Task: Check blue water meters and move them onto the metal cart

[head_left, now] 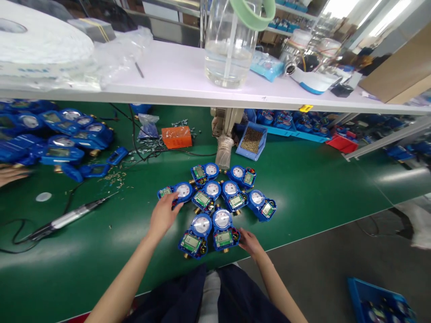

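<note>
Several blue water meters with white round dials and exposed green circuit boards lie in a cluster on the green table. My left hand grips the near side of the leftmost water meter, thumb and fingers at its rim. At the front, my right hand has its fingers curled against the right side of a water meter with a lit display. Just left of that one lies another meter, touched by neither hand. Farther right sits a tilted meter.
An electric screwdriver lies at left near scattered screws. A co-worker's hand shows beside piled blue meters. Behind the cluster are an orange box and a blue bin of screws. A shelf overhangs the back.
</note>
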{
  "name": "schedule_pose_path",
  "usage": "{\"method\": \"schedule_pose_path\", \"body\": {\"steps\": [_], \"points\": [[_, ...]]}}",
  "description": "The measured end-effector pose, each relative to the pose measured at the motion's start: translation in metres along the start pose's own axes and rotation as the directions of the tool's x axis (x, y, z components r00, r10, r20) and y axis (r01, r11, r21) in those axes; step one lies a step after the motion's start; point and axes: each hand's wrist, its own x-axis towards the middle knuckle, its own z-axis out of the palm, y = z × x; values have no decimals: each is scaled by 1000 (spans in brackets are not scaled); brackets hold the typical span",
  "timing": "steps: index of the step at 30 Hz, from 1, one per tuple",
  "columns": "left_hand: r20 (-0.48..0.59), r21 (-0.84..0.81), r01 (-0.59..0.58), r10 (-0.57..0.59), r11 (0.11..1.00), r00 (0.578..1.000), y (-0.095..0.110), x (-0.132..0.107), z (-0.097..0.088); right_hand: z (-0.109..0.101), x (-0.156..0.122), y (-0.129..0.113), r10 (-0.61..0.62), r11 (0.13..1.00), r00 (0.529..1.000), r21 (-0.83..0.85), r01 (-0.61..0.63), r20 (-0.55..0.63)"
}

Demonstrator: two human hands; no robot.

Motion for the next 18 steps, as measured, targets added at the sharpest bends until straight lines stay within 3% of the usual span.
{"method": "schedule_pose_path", "body": {"steps": [3,6,10,18], "points": [[82,323,-90,67,942,994,11,37,-15,0,-3,4,-15,1000,999,-25,14,-40],[236,469,-98,-18,878,972,15,63,-9,3,-6,3,-42,998,997,-47,39,-61],[287,493,-92,-62,865,956,11,76,5,7,-10,2,-87,995,993,-55,82,-75],[195,431,-5,-88,902,977,12,67,9,13,-18,-9,-118,979,992,-170,110,-37]]}}
